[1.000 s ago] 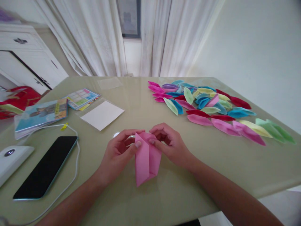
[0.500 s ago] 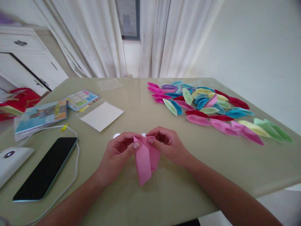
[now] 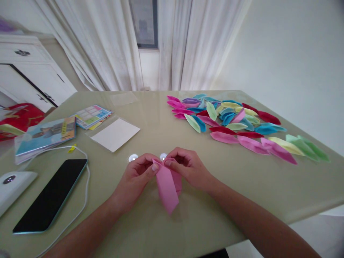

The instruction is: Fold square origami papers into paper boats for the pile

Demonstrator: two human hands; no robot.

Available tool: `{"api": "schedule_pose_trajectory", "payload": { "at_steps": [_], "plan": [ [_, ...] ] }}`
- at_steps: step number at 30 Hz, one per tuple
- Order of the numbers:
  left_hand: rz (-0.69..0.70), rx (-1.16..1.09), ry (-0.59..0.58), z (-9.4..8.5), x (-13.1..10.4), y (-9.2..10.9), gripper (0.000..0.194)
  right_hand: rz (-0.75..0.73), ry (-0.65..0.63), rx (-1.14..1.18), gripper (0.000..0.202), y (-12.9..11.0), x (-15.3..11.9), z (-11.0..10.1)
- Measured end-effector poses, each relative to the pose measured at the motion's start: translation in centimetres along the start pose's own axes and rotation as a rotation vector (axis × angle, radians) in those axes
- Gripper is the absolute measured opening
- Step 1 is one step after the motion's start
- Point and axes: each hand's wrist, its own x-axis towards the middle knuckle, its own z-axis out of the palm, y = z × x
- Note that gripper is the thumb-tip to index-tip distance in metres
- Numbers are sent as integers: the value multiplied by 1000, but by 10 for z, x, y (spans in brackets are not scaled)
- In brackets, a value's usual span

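Observation:
A folded pink paper [image 3: 168, 188] hangs from both hands above the front middle of the table. My left hand [image 3: 138, 175] pinches its upper left corner between thumb and fingers. At the upper right edge, my right hand [image 3: 188, 167] grips the same paper, thumb in front. The hands are close together, a small gap between the thumbs. One long flap points down toward me, with a second layer behind it on the right. Many folded paper pieces in pink, blue, green, yellow and red [image 3: 224, 138] lie at the back right.
A black phone [image 3: 51, 195], white cable [image 3: 87, 182] and white device [image 3: 16, 184] lie on the left of the table [image 3: 215, 222]. Behind them are booklets [image 3: 48, 134] and a white card [image 3: 116, 134]. Curtains [image 3: 113, 46] hang beyond.
The pink paper's lower flap has swung to the right, and my fingertips have drawn slightly closer together. The view has shifted slightly.

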Motion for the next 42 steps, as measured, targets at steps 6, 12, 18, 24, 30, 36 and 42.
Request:
{"api": "schedule_pose_trajectory", "payload": {
  "at_steps": [6, 12, 18, 24, 30, 36, 42],
  "plan": [
    [-29, -126, 18, 6, 0, 5, 21, -2, -61, 4, 26, 4, -1, 0],
    [-104, -133, 69, 6, -1, 5, 23, -9, -44, 8, 27, 1, -2, 0],
    [-167, -178, 102, 6, -2, 7, 30, -9, -60, 10, 26, -4, -5, -2],
    [-178, -197, 130, 5, -1, 9, 33, 34, -78, 123, 27, -1, -5, -2],
    [-159, -199, 100, 7, -1, 10, 31, 53, -62, 127, 26, -2, -4, -2],
    [-120, -167, 66, 7, -1, 9, 23, 36, -41, 144, 27, -2, -2, -4],
    [-91, -51, -60, 3, -4, 6, 23, 14, -12, 171, 26, -1, 0, -3]
  ]
}}
